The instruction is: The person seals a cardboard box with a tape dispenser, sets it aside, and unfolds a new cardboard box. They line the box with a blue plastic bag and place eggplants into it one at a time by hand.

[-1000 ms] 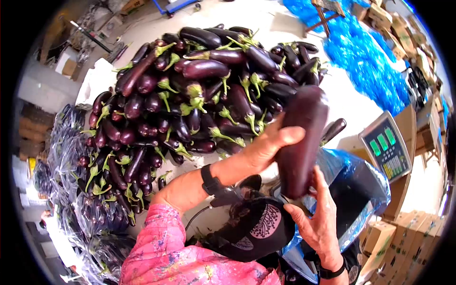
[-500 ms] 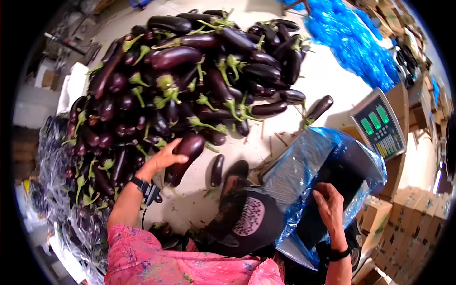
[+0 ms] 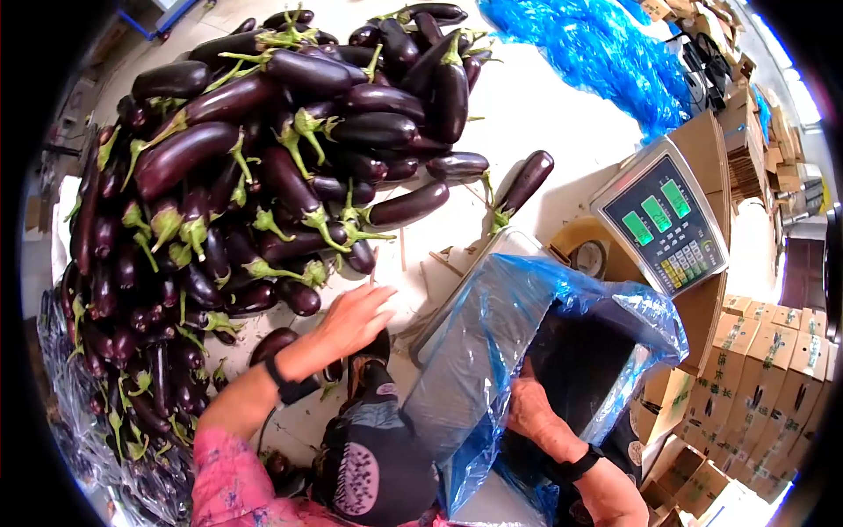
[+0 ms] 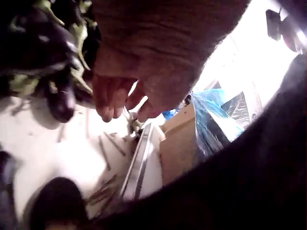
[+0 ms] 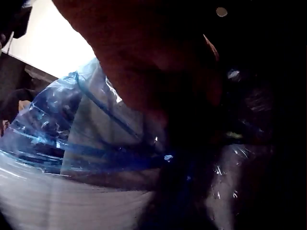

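Note:
My left hand (image 3: 356,321) is empty, fingers extended, above the floor beside the pile of eggplants (image 3: 198,158). In the left wrist view the same hand (image 4: 144,67) has its fingers hanging loosely, with an eggplant (image 4: 60,98) to their left. My right hand (image 3: 537,413) reaches into a dark opening lined with a blue plastic bag (image 3: 479,351); its fingertips are hidden. The right wrist view is dark: the hand (image 5: 158,62) is beside the blue film (image 5: 48,134), and what it touches cannot be told.
A scale display (image 3: 659,215) stands right of the bag, near a roll of tape (image 3: 588,256). One eggplant (image 3: 527,180) lies apart from the pile. Blue plastic film (image 3: 597,66) is heaped at the back. Stacked cartons (image 3: 746,369) stand at the right, and wrapped eggplants (image 3: 140,474) lie lower left.
My left hand has let go of the large eggplant it held and moved right. My right hand has gone lower into the bag opening. The head view has shifted, with the pile now further left.

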`<state>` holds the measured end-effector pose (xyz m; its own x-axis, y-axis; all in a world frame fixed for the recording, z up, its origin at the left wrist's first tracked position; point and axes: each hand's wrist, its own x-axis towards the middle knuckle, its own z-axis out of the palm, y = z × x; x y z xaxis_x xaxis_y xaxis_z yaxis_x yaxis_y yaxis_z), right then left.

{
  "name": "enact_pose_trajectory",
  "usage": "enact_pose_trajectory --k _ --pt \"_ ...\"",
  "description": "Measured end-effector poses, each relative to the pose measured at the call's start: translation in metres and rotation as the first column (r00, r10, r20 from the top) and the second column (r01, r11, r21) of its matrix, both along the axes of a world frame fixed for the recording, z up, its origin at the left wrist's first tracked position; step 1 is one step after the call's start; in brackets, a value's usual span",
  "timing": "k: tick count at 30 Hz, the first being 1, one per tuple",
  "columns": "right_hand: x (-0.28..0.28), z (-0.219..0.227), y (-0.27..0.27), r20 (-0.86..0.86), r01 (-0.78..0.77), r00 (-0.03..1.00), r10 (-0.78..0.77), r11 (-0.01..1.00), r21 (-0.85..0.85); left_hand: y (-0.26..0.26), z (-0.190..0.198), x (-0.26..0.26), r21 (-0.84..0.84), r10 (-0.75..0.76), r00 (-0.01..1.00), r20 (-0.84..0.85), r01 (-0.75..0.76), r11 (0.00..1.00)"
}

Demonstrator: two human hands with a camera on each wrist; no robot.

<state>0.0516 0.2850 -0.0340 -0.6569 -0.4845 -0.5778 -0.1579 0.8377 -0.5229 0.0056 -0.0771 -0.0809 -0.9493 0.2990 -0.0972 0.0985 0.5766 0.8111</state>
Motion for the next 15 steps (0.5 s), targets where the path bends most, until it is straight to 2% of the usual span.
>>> enact_pose_trajectory --k 2,3,4,6,7,8,11,12,14,15 --pt "-0.008 0.005 -0.004 -0.073 -0.041 0.997 0.039 0.999 -0.02 0.042 -0.028 -0.059 0.006 -0.116 0.978 -0.172 0.119 0.993" --pt "-0.006 -0.001 -0.001 -0.101 -0.045 0.994 0.043 0.999 -0.019 0.065 -0.035 -0.092 -0.134 -0.131 0.955 -0.265 0.098 0.986" --pt "-0.004 -0.008 0.003 -0.129 -0.05 0.991 0.047 0.999 -0.019 0.084 -0.041 -0.123 -0.267 -0.155 0.923 -0.353 0.06 0.962" --pt "-0.009 -0.009 0.002 -0.22 -0.08 0.973 0.076 0.997 -0.01 0.108 -0.079 -0.182 -0.325 0.008 0.902 -0.431 -0.163 0.932" --pt "-0.015 0.003 -0.003 -0.123 0.057 0.991 -0.06 0.998 -0.031 0.111 -0.09 -0.205 -0.393 0.033 0.892 -0.45 -0.231 0.89" --pt "-0.017 0.0 -0.001 -0.094 0.075 0.993 -0.078 0.997 -0.03 0.112 -0.099 -0.224 -0.457 0.056 0.88 -0.471 -0.298 0.838" --pt "-0.019 -0.003 0.001 -0.027 0.081 0.996 -0.083 0.994 -0.076 0.1 -0.131 -0.252 -0.693 -0.029 0.918 -0.396 -0.278 0.665" --pt "-0.024 0.001 0.002 -0.036 0.067 0.997 -0.072 0.991 -0.115 0.099 -0.125 -0.255 -0.719 0.039 0.918 -0.395 -0.335 0.609" --pt "-0.025 0.007 0.005 -0.03 0.069 0.997 -0.073 0.989 -0.133 0.094 -0.101 -0.243 -0.707 0.072 0.972 -0.222 -0.211 0.675" --pt "-0.025 0.007 0.006 -0.019 0.077 0.997 -0.08 0.99 -0.122 0.091 -0.099 -0.234 -0.641 0.151 0.971 -0.186 -0.236 0.73"
